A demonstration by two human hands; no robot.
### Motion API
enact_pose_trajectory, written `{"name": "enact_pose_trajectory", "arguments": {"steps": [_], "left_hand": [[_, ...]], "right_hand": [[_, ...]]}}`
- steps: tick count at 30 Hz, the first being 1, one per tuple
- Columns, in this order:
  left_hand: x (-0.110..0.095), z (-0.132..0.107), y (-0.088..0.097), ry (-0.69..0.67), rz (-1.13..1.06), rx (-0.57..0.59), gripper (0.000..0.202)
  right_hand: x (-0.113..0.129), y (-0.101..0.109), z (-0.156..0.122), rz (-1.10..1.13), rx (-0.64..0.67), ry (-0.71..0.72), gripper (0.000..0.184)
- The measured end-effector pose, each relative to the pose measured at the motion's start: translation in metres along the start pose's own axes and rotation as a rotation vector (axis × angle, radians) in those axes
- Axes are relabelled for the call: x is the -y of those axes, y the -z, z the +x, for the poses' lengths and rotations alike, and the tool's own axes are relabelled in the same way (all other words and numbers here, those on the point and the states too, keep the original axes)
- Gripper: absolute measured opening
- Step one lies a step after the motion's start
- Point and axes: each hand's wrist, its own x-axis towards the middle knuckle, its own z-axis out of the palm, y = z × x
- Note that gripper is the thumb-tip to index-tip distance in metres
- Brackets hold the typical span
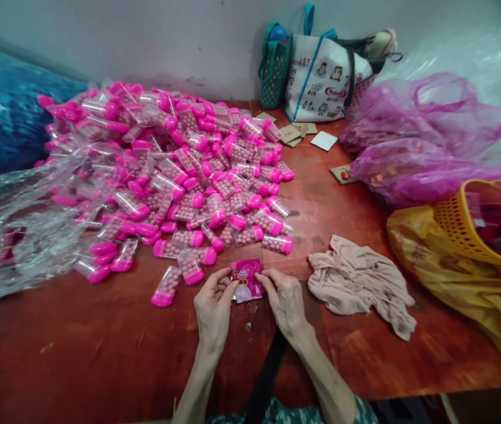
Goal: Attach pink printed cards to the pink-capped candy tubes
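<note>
In the middle, near the table's front, a magenta printed label (249, 281) is held between my two hands. My left hand (215, 303) is closed at its left edge, with thumb and fingers pinched. Small pinkish balls like those in the containers show among these fingers, partly hidden. My right hand (286, 299) pinches the label's right edge between thumb and forefinger. Just beyond my left hand lie a clear candy container with a pink cap (167, 287) and another one (191, 267). Behind them rises a large heap of such containers (179, 171).
A crumpled beige cloth (360, 280) lies right of my hands. Farther right are a yellow basket (453, 215) holding dark pink pieces, a yellow plastic bag (435, 265) and pink plastic bags (431, 129). Clear plastic (20, 259) spreads at left. A white tote (316, 76) stands by the wall.
</note>
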Motion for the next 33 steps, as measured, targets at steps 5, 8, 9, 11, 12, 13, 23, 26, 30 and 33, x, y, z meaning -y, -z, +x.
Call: {"name": "enact_pose_trajectory", "arguments": {"steps": [5,8,9,11,12,13,23,26,30,33], "left_hand": [[0.003,0.000,0.000,0.046,-0.089,-0.014,0.036],[0.003,0.000,0.003,0.066,-0.139,-0.046,0.037],[0.003,0.000,0.004,0.067,-0.157,-0.063,0.037],[0.002,0.000,0.007,0.067,-0.196,-0.106,0.037],[0.002,0.000,0.009,0.067,-0.213,-0.125,0.037],[0.002,0.000,0.010,0.067,-0.227,-0.142,0.036],[0.005,-0.001,0.015,0.078,-0.282,-0.170,0.012],[0.003,0.000,0.015,0.085,-0.317,-0.179,0.013],[-0.001,-0.002,0.016,0.110,-0.369,-0.184,0.013],[-0.006,-0.005,0.015,0.119,-0.393,-0.160,0.013]], "right_hand": [[0.000,-0.003,0.001,-0.050,-0.010,-0.004,0.030],[-0.001,-0.004,0.002,-0.078,-0.012,-0.006,0.030],[-0.001,-0.005,0.002,-0.081,-0.010,-0.005,0.029],[-0.002,-0.004,0.003,-0.075,-0.002,0.001,0.028],[-0.002,-0.004,0.003,-0.065,0.003,0.005,0.027],[-0.003,-0.003,0.003,-0.052,0.008,0.007,0.026],[-0.006,-0.006,0.001,0.171,-0.085,-0.067,0.023],[-0.006,-0.007,0.000,0.211,-0.108,-0.065,0.028],[-0.003,-0.004,-0.004,0.240,-0.142,-0.056,0.029],[0.003,0.000,-0.006,0.257,-0.158,-0.028,0.028]]}}
